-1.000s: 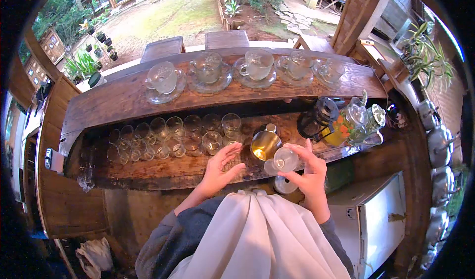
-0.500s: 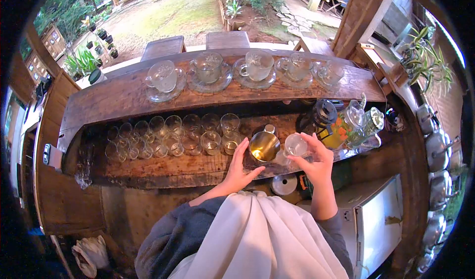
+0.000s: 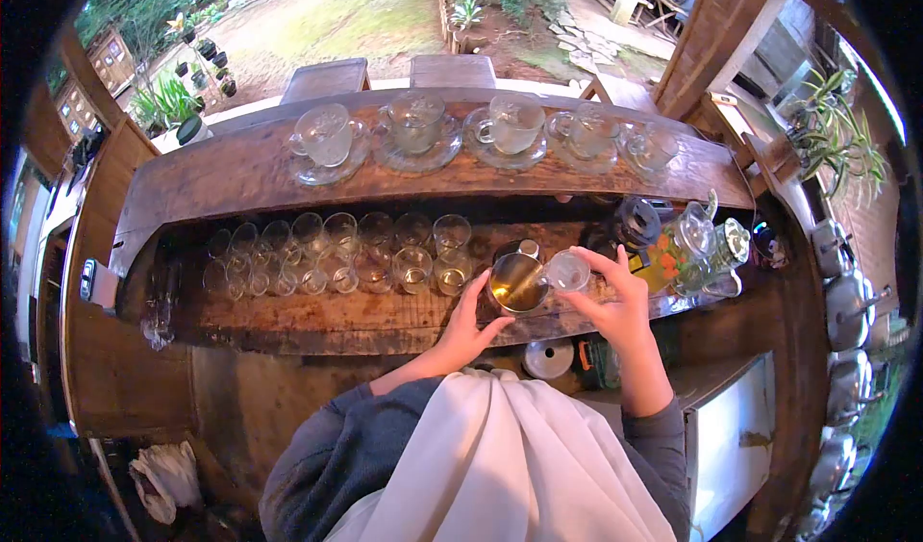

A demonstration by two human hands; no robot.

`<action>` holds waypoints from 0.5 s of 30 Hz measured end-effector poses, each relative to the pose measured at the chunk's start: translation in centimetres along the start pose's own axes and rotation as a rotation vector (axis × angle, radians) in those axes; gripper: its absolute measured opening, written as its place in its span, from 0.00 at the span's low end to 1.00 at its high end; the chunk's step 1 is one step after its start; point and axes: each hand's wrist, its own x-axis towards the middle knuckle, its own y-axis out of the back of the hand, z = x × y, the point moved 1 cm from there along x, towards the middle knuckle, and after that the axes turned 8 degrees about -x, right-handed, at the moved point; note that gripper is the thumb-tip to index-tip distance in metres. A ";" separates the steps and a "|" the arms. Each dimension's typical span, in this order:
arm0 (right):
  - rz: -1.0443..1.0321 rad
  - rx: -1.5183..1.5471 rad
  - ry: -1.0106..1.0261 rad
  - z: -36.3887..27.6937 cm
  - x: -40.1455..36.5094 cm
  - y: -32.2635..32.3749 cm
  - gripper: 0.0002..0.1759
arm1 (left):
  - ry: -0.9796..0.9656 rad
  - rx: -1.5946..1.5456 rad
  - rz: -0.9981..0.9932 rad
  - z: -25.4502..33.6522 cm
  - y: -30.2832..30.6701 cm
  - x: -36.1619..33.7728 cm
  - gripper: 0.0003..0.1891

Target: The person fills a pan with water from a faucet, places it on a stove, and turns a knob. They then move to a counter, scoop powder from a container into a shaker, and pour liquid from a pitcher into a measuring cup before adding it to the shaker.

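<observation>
A metal cup (image 3: 517,282) with a shiny golden inside stands on the lower wooden shelf. My left hand (image 3: 466,328) rests against its left side, thumb and fingers apart around the wall. In my right hand (image 3: 615,302) is a small clear glass (image 3: 568,272), gripped between thumb and fingers and tilted over the right rim of the metal cup. Whether liquid runs between them cannot be made out. Left of the cup, several small glasses (image 3: 412,267) stand in two rows.
Several glass cups on saucers (image 3: 516,126) line the upper counter (image 3: 240,178). At the right of the shelf stand glass pitchers (image 3: 694,229) and a dark-lidded jug (image 3: 636,223). Metal pots (image 3: 849,311) hang at the far right. A round metal lid (image 3: 548,358) lies below the shelf edge.
My right hand has brought the small glass closer to the metal cup and tilted it toward the rim. The whole view has shifted slightly.
</observation>
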 end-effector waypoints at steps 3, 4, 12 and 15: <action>-0.049 -0.053 0.027 0.1 0.1 -0.2 0.29 | -0.018 -0.040 0.010 -1.0 -0.2 -0.1 0.41; -0.069 -0.085 0.046 0.1 0.1 -0.3 0.29 | -0.012 -0.036 0.007 -1.1 -0.2 -0.1 0.41; -0.098 -0.260 0.159 0.2 0.4 -0.7 0.30 | -0.037 -0.003 0.010 -0.8 -0.1 -0.1 0.41; -0.102 -0.320 0.204 0.3 0.4 -0.8 0.31 | -0.043 0.033 0.006 -1.1 0.0 -0.2 0.42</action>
